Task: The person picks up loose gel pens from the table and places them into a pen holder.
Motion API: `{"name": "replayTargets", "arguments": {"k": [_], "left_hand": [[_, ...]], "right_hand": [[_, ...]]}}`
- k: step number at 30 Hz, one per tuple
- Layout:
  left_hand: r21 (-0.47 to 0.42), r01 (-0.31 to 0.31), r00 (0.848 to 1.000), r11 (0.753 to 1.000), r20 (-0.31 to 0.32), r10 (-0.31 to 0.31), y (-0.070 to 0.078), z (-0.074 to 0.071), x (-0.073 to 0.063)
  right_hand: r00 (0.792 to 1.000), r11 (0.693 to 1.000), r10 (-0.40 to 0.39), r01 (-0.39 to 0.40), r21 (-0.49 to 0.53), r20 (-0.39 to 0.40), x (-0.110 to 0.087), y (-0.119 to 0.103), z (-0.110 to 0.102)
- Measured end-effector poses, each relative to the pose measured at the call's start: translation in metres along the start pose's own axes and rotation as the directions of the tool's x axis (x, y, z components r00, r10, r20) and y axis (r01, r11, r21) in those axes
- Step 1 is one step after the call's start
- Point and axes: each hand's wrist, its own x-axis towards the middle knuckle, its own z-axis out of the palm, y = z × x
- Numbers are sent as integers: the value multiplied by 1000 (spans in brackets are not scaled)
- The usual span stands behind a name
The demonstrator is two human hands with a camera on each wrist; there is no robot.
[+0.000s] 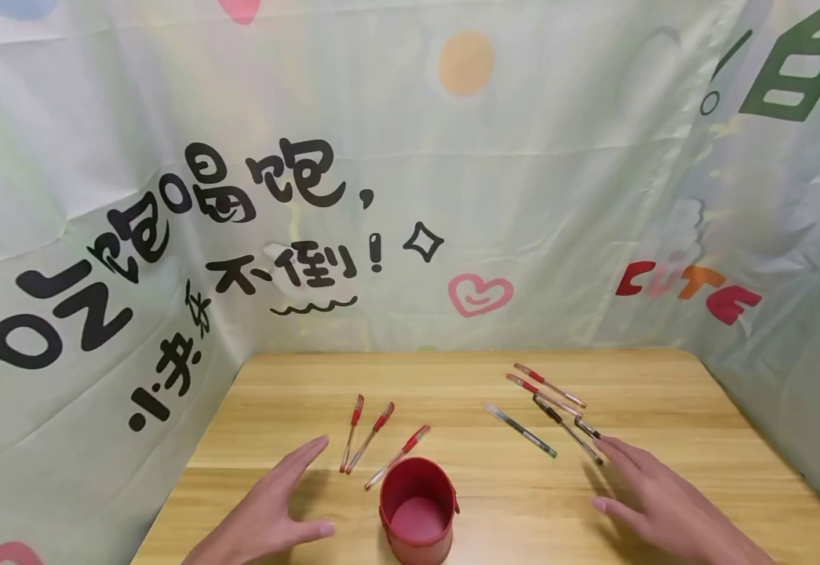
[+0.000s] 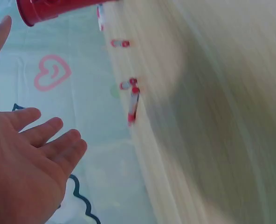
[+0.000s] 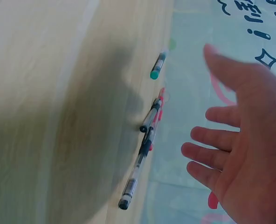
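Note:
A red cup (image 1: pixel 418 514), hollow inside, stands at the table's front middle. My left hand (image 1: pixel 268 502) hovers to its left, thumb and fingers spread, holding nothing. Three red-capped pens lie between that hand and the cup; the nearest to the cup is a red pen (image 1: pixel 397 457). My right hand (image 1: pixel 664 498) is above the table on the right, its fingers apart and nothing in them. Just beyond its fingertips lie a black pen (image 1: pixel 568 428) and another black pen (image 1: pixel 588 428), partly hidden by the hand in the head view. A green-ended pen (image 1: pixel 520 430) lies left of them.
Two more red pens, one of them a red pen (image 1: pixel 549 385), lie toward the table's back right. The wooden table (image 1: pixel 381 377) meets a printed cloth (image 1: pixel 558 196) hanging behind it and along both sides.

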Motion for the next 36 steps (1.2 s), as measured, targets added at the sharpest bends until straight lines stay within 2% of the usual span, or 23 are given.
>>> {"name": "replayTargets", "arguments": {"k": [3, 6, 10, 16, 21, 25, 32, 34, 36], "left_hand": [[-38, -30, 1000, 999, -3, 30, 4, 3, 1], [-92, -44, 999, 995, 9, 45, 10, 6, 3], [-202, -48, 997, 978, 44, 58, 17, 13, 10], [-301, -142, 988, 943, 22, 156, 21, 31, 17], [-437, -126, 982, 890, 74, 176, 24, 42, 19], [-504, -136, 975, 853, 83, 205, 27, 49, 20], [-523, -105, 982, 846, 82, 172, 37, 59, 27], [-540, -123, 979, 833, 73, 192, 39, 63, 29], [-563, -114, 977, 819, 85, 195, 41, 66, 30]], "right_hand": [[998, 999, 38, -39, 24, 40, 6, -2, 0], [998, 998, 46, -47, 42, 39, 11, -4, 1], [1000, 999, 12, -12, 39, -2, 18, -5, 2], [997, 997, -51, 54, 49, -65, 32, -8, 4], [997, 994, -56, 61, 91, -56, 44, -13, 11], [996, 992, -61, 67, 102, -68, 52, -19, 16], [998, 993, -34, 40, 114, -49, 69, -24, 21], [999, 993, -38, 42, 108, -38, 74, -24, 25], [999, 994, -39, 42, 100, -29, 79, -24, 29]]}}
